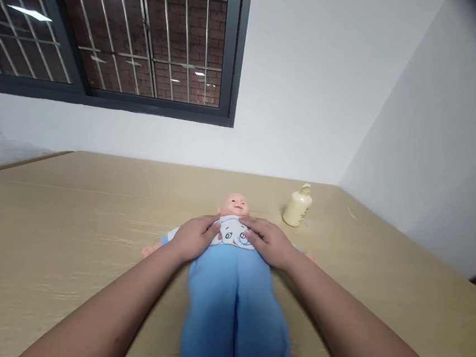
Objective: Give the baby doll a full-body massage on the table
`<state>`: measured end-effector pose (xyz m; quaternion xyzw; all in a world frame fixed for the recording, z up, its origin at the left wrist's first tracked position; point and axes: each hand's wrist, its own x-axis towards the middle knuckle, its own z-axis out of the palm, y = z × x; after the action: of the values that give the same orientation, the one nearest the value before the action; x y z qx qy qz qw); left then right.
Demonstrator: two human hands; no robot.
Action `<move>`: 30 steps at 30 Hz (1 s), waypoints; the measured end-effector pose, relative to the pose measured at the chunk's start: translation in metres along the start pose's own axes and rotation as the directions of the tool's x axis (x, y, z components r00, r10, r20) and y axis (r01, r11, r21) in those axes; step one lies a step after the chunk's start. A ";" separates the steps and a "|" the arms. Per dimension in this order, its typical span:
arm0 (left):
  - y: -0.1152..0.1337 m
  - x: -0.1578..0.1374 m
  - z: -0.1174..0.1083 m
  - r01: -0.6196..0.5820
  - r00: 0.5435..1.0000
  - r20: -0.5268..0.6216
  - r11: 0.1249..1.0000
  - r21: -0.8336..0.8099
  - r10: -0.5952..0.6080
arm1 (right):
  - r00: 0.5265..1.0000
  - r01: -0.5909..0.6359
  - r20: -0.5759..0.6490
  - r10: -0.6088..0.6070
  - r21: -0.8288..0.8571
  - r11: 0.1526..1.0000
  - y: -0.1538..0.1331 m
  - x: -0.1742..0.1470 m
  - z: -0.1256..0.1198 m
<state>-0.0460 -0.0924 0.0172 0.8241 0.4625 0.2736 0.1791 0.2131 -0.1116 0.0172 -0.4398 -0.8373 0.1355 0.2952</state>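
A baby doll lies on its back with its head toward the wall. It wears a white top with a printed cartoon face and light blue trousers. My left hand rests flat on the left side of its chest, fingers stretched out. On the chest's right side lies my right hand, its fingers also extended. Both hands touch the top without gripping it. The doll's arms stick out sideways, partly hidden under my wrists. Its trouser legs reach past the lower frame edge.
A pale yellow pump bottle stands right of the doll's head. The wooden table meets a white wall at the back. A barred window is above. A thin strip lies at the right.
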 end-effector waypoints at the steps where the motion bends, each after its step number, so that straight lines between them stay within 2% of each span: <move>1: 0.000 -0.001 0.000 -0.012 1.000 -0.026 1.000 0.002 0.012 | 0.999 -0.035 -0.035 0.035 0.017 0.999 0.003 0.001 0.001; 3: 0.003 -0.004 0.000 -0.101 0.992 -0.076 0.995 0.013 0.101 | 0.993 -0.094 -0.072 0.096 0.040 0.995 0.006 0.002 0.002; 5: 0.012 -0.010 0.000 -0.260 0.962 -0.074 0.965 0.035 0.262 | 0.989 -0.118 -0.086 0.122 0.050 0.992 0.007 0.002 0.004; 8: 0.034 -0.021 0.001 -0.479 0.876 0.085 0.877 0.030 0.475 | 0.988 -0.112 -0.098 0.116 0.045 0.993 0.009 0.003 0.007; 10: 0.045 -0.025 0.002 -0.527 0.836 0.190 0.850 0.016 0.515 | 0.988 -0.107 -0.103 0.111 0.045 0.993 0.011 0.003 0.008; 12: 0.048 -0.025 0.001 -0.501 0.843 0.237 0.865 0.019 0.483 | 0.989 -0.101 -0.103 0.105 0.045 0.994 0.012 0.002 0.009; 16: 0.028 -0.016 -0.003 -0.339 0.915 0.255 0.938 0.071 0.312 | 0.990 -0.096 -0.096 0.100 0.045 0.994 0.009 0.002 0.008; 21: -0.003 -0.005 -0.010 -0.155 0.971 0.193 0.987 0.049 0.143 | 0.991 -0.104 -0.084 0.107 0.038 0.994 0.007 0.003 0.005; 24: -0.011 -0.001 -0.010 -0.074 0.981 0.181 0.997 0.024 0.068 | 0.987 -0.071 -0.144 0.071 0.000 0.997 0.003 0.001 0.004; 26: -0.013 0.000 -0.009 -0.043 0.984 0.175 0.999 0.019 0.039 | 0.979 0.013 -0.201 -0.018 -0.030 0.999 -0.006 -0.003 0.002; 28: -0.013 0.000 -0.008 -0.034 0.987 0.156 0.999 0.021 0.030 | 0.969 0.165 -0.178 -0.170 -0.040 0.985 -0.023 -0.010 0.002; 30: -0.012 0.000 -0.008 -0.036 0.988 0.151 0.999 0.016 0.033 | 0.941 0.337 -0.015 -0.337 -0.011 0.942 -0.042 -0.015 0.002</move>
<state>-0.0587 -0.0865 0.0169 0.8520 0.4358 0.2093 0.2010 0.1905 -0.1486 0.0303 -0.2926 -0.8983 0.0758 0.3190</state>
